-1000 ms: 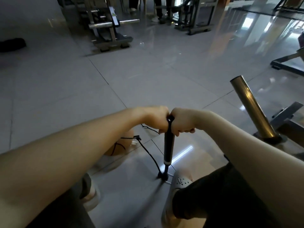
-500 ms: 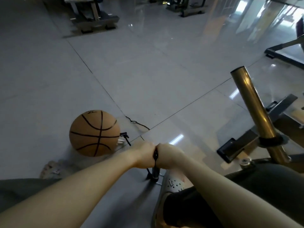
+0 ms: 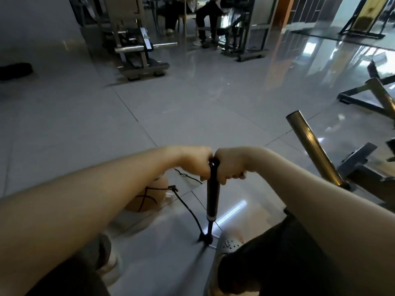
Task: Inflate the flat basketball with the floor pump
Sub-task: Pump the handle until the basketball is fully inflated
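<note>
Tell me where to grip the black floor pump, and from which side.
Grip the black T-handle atop the black floor pump, from above, one hand either side of the shaft. The pump stands near upright, so a downward push runs straight along it. The left hand and right hand grip it this way.

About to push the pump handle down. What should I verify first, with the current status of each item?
1. Both grips set: left hand and right hand wrap the handle: ok.
2. Stroke available: rod exposed under the barrel: ok.
3. Pump base pinned: shoe sits against it: ok.
4. Hose free of kinks: ok.
5. Hose connection at the basketball: blurred, cannot tell.
6. Ball firmness: mostly hidden behind the left forearm, cannot tell.
</note>
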`<state>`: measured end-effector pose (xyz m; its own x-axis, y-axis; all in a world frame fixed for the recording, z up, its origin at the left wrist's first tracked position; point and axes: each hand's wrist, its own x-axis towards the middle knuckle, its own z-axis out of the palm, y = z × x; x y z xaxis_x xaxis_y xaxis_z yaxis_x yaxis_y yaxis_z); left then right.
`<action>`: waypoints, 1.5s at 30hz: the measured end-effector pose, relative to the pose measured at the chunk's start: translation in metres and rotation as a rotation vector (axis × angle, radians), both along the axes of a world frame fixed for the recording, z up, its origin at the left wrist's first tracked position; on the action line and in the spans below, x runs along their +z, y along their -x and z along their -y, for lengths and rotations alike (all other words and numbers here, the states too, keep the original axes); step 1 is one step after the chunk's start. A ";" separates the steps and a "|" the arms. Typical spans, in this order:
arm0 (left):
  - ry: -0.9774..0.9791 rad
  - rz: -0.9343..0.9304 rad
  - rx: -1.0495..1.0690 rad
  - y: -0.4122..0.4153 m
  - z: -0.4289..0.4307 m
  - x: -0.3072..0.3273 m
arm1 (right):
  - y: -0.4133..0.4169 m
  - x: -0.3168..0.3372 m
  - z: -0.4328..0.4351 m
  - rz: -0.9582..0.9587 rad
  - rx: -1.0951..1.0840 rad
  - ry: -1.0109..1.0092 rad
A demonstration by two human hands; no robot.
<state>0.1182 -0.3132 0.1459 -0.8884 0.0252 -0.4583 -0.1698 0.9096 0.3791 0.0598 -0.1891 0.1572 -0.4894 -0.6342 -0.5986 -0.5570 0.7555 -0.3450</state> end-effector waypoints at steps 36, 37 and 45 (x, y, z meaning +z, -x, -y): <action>0.036 -0.073 -0.061 -0.007 -0.001 -0.004 | 0.001 -0.001 0.004 0.081 0.034 0.002; 0.051 -0.104 -0.066 -0.007 0.001 -0.004 | 0.002 0.002 0.005 0.117 0.017 0.013; 0.151 -0.144 -0.103 -0.004 0.010 -0.122 | 0.001 -0.124 0.017 -0.131 0.090 -0.030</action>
